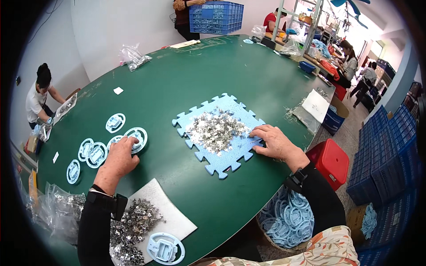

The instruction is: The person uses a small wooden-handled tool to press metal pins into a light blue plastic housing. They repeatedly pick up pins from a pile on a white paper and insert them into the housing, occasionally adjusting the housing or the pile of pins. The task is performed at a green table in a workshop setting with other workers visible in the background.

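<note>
My left hand [120, 160] reaches over the left part of the green table, its thumb and curved fingers apart. Its fingertips are at the near edge of a round light-blue plastic part [143, 141]; any contact is hard to make out. Several similar parts, among them an overlapping one [96, 155], lie around it. On the right, my right hand [278, 144] rests at the edge of a blue foam mat [216, 165] with jigsaw edges. Its thumb and forefinger are spread beside a heap of small shiny metal pieces [216, 131].
Near me, darker metal pieces [133, 226] cover a white foam sheet [182, 221], next to another light-blue part [165, 249]. A full basket of blue parts [288, 217], a red stool [329, 162] and stacked blue crates [384, 155] stand at right. Another person [40, 97] works at far left.
</note>
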Motion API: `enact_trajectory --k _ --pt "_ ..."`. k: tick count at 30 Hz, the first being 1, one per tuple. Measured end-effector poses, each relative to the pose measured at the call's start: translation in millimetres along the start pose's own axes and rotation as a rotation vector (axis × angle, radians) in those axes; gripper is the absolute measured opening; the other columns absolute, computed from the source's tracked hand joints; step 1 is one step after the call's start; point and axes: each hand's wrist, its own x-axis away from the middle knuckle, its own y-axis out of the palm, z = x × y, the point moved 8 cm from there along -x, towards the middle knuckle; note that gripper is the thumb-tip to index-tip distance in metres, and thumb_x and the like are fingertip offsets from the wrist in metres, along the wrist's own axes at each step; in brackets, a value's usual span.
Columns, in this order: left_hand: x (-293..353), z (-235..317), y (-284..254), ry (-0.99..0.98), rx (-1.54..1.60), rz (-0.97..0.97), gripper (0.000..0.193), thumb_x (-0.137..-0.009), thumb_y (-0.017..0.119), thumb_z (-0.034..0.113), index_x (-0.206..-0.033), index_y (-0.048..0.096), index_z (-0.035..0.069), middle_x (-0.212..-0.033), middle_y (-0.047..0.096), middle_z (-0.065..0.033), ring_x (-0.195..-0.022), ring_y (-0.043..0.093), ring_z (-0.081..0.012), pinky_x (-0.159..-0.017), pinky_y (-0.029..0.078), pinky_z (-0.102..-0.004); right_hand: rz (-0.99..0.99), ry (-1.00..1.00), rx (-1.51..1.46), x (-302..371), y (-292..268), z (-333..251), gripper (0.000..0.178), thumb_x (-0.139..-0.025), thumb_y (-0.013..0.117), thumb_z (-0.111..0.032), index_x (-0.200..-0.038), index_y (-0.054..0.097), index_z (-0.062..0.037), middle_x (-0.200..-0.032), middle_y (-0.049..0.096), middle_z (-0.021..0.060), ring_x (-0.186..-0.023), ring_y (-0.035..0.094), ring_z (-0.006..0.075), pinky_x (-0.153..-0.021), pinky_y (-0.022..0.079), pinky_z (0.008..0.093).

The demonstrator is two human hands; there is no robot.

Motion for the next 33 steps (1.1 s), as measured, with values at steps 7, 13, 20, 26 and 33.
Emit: enact_trajectory --k 7,13,20,26,33 --pt "-5 59 -5 0.099 0.129 -0.178 0.048 -0.084 0.071 0.016 -0.13 0.063 0.003 -0.123 0.066 -0.0213 -0.115 0.064 -0.0394 -0.101 0.051 -0.0461 0.128 0.036 -0.035 -8 13 18 0.025 -0.088 0.073 -0.03 -0.108 0.073 -0.015 -0.111 0.07 0.0051 -0.112 0.062 0.0291 -0.096 0.047 0.0458" --pt "-12 142 28 0.165 0.117 -0.317 0.065 -0.09 0.07 0.029 -0.143 0.049 -0.003 -0.136 0.061 -0.0249 -0.125 0.06 -0.0391 -0.108 0.048 -0.0439 0.179 0.114 -0.001 -27 18 25 0.02 -0.087 0.074 -0.03 -0.098 0.07 -0.0141 -0.1 0.069 0.0074 -0.104 0.063 0.0304 -0.093 0.049 0.0455" --pt "-18 181 53 0.056 0.072 -0.319 0.081 -0.093 0.07 0.043 -0.148 0.04 -0.008 -0.141 0.053 -0.0275 -0.13 0.055 -0.041 -0.109 0.046 -0.046 0.15 0.277 0.14 7 4 41 0.028 -0.09 0.071 -0.034 -0.109 0.07 -0.0134 -0.111 0.069 0.0085 -0.114 0.061 0.0307 -0.097 0.046 0.047" --pt "-29 191 67 0.046 0.053 -0.236 0.084 -0.092 0.07 0.046 -0.147 0.04 -0.009 -0.143 0.052 -0.0265 -0.133 0.052 -0.0386 -0.112 0.044 -0.0457 0.147 0.325 0.117 28 -1 50 0.03 -0.092 0.068 -0.034 -0.115 0.071 -0.0141 -0.118 0.07 0.0069 -0.118 0.06 0.0296 -0.1 0.044 0.0478" --pt "-38 207 54 0.061 0.084 -0.251 0.077 -0.09 0.074 0.043 -0.141 0.044 -0.005 -0.125 0.065 -0.0263 -0.118 0.063 -0.0412 -0.1 0.052 -0.0476 0.178 0.362 0.105 36 -7 71 0.029 -0.091 0.07 -0.031 -0.116 0.073 -0.0151 -0.118 0.071 0.0067 -0.116 0.061 0.0298 -0.1 0.045 0.0465"
